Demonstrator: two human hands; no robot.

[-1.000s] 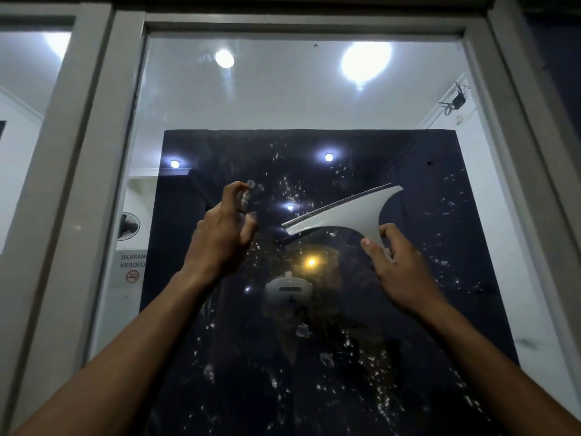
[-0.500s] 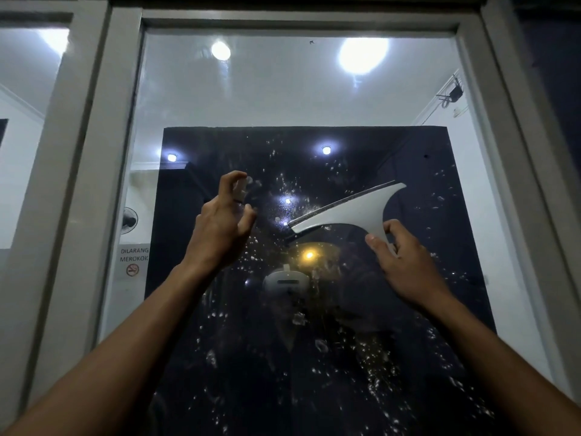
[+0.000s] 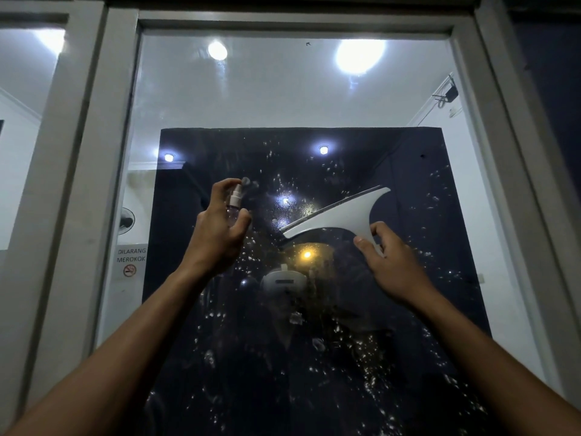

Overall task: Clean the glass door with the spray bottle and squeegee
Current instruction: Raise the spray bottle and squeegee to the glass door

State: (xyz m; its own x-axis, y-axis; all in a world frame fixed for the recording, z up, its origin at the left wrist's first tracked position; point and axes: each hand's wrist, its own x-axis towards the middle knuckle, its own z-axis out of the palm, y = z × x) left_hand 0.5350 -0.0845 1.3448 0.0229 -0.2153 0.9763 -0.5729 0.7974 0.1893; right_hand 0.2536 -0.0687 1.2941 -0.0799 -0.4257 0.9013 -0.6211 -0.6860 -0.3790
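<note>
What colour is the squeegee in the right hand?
White, with a dark blade edge; squeegee, head view.

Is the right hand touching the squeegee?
Touching. The head view shows the right hand pinching the squeegee handle, thumb on its near face and fingers behind it, with no gap between them.

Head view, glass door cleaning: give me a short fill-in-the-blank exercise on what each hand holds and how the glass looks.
1. The left hand holds a small ____ with its nozzle toward the glass door.
2. The right hand grips the white squeegee by its ____.
3. The squeegee blade is tilted, its ____ end higher.
4. The sign behind the glass reads DILARANG ____.

Missing words: spray bottle; handle; right; MEROKOK
</note>
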